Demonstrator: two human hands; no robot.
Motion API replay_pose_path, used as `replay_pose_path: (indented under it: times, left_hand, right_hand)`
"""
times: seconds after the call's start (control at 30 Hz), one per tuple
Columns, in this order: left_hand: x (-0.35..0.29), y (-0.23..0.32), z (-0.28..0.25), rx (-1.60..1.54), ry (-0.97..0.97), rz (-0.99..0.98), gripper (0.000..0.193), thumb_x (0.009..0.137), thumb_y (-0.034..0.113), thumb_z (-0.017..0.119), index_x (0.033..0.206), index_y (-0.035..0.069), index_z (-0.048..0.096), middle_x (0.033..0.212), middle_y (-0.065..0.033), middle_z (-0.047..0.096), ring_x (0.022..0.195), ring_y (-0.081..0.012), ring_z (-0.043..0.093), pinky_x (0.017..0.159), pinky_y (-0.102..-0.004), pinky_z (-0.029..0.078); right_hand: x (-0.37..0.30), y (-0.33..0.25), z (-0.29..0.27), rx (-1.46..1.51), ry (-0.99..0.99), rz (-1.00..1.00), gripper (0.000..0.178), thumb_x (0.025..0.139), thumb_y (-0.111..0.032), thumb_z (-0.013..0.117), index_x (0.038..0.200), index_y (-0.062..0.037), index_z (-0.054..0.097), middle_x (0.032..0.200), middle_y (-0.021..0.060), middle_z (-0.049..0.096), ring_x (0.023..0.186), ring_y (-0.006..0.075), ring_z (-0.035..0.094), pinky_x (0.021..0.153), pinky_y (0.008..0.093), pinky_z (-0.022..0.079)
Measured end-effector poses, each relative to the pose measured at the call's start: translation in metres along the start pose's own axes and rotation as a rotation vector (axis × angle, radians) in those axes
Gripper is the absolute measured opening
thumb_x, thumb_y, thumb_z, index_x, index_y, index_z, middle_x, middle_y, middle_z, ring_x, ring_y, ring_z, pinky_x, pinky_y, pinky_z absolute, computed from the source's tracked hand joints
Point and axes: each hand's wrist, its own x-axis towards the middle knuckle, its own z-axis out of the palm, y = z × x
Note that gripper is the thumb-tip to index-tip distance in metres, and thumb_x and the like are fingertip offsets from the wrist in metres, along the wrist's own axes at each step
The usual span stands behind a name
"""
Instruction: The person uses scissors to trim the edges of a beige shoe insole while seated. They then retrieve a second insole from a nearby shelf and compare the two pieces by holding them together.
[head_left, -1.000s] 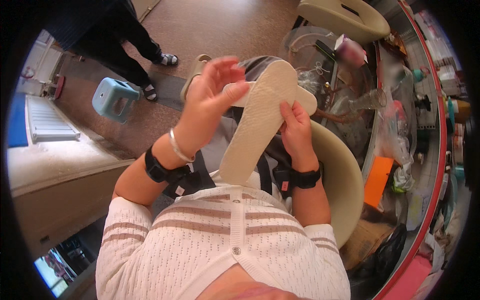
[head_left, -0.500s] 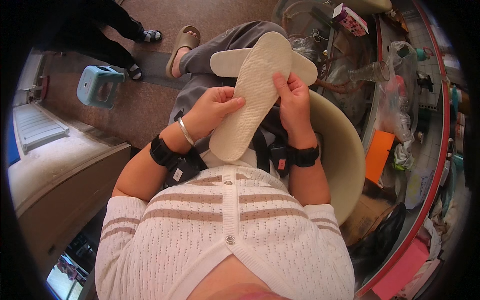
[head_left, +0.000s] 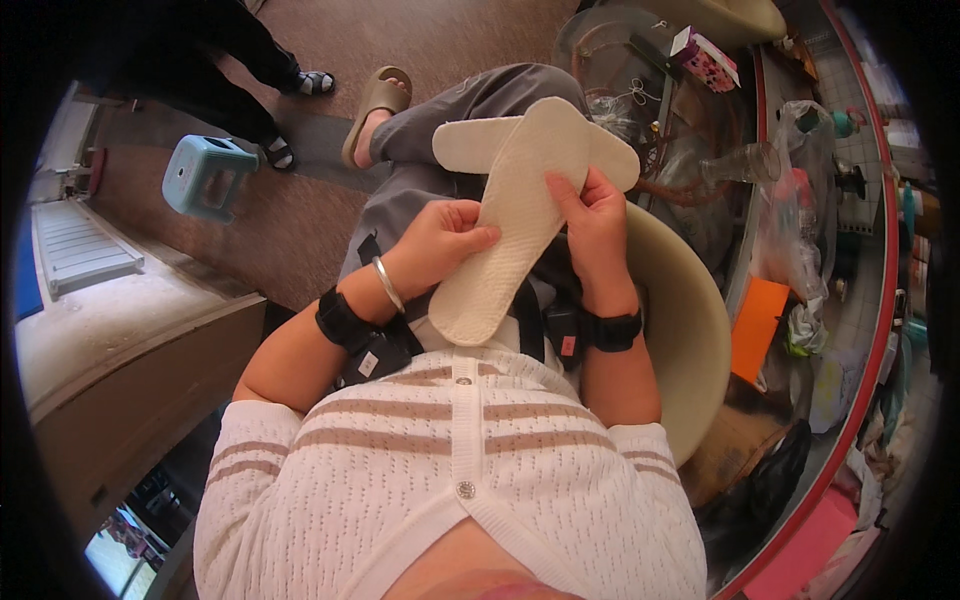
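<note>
Between my two hands I hold a cream-coloured shoe insole with a quilted, stitched surface, tilted over my lap. My left hand pinches its left edge, with the thumb lying on top. My right hand grips the right edge, thumb on top and fingers behind. A second cream insole lies crosswise under the first, on my raised grey trouser leg. The upper insole hides its middle.
I sit in a beige tub chair. To the right is a glass-sided case with bags, an orange box and a glass bottle. A light-blue stool stands at left, near another person's legs. A white-topped counter is nearer.
The whole view has shifted slightly, so the insoles, hands and surroundings appear a little lower. Both hands keep the same hold on the upper insole.
</note>
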Motion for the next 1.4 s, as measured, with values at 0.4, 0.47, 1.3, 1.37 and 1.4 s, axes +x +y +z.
replay_pose_path:
  times: [0.4, 0.47, 1.3, 1.37, 1.4]
  left_hand:
    - [0.002, -0.01, 0.004, 0.037, 0.007, -0.021, 0.018, 0.089, 0.011, 0.059, 0.102, -0.001, 0.062, 0.091, -0.0033, 0.066, 0.077, -0.0082, 0.062, 0.067, -0.0222, 0.05]
    - [0.007, -0.016, -0.004, 0.14, 0.021, 0.002, 0.015, 0.088, 0.012, 0.06, 0.097, 0.0, 0.063, 0.086, 0.0, 0.065, 0.075, -0.0069, 0.06, 0.064, -0.0222, 0.05]
    - [-0.081, 0.212, -0.078, -0.396, 0.355, 0.911, 0.061, 0.09, 0.033, 0.057, 0.133, -0.001, 0.031, 0.133, -0.0119, 0.043, 0.122, -0.0241, 0.043, 0.104, -0.0378, 0.034]
    - [-0.074, 0.202, -0.075, -0.411, 0.352, 0.859, 0.046, 0.091, 0.012, 0.056, 0.131, 0.0, 0.036, 0.129, -0.0097, 0.048, 0.118, -0.0214, 0.047, 0.101, -0.0351, 0.038]
    - [-0.072, 0.195, -0.073, -0.363, 0.358, 0.849, 0.045, 0.091, 0.012, 0.056, 0.13, 0.0, 0.038, 0.127, -0.0097, 0.049, 0.117, -0.0213, 0.048, 0.1, -0.0353, 0.039]
  right_hand:
    - [0.002, 0.017, -0.014, -0.178, 0.145, -0.039, 0.013, 0.092, -0.013, 0.055, 0.085, -0.0028, 0.057, 0.074, -0.0056, 0.052, 0.069, 0.0031, 0.044, 0.06, 0.0208, 0.04]
    - [-0.003, 0.013, -0.012, -0.19, 0.159, -0.033, 0.014, 0.094, -0.016, 0.053, 0.086, -0.004, 0.056, 0.076, -0.0056, 0.051, 0.07, 0.0031, 0.043, 0.06, 0.0211, 0.039]
    - [0.021, 0.005, -0.062, -0.684, 0.1, -0.186, 0.05, 0.073, -0.009, 0.069, 0.119, 0.0027, 0.051, 0.097, 0.0143, 0.061, 0.084, 0.0211, 0.058, 0.076, 0.0313, 0.046]
    - [0.016, -0.008, -0.051, -0.81, 0.151, -0.135, 0.053, 0.074, -0.011, 0.069, 0.121, 0.0033, 0.049, 0.098, 0.0154, 0.059, 0.083, 0.024, 0.056, 0.077, 0.0323, 0.045]
    - [0.014, -0.013, -0.046, -0.869, 0.184, -0.112, 0.055, 0.074, -0.012, 0.069, 0.122, 0.0037, 0.048, 0.098, 0.0159, 0.058, 0.083, 0.0254, 0.055, 0.077, 0.0328, 0.045]
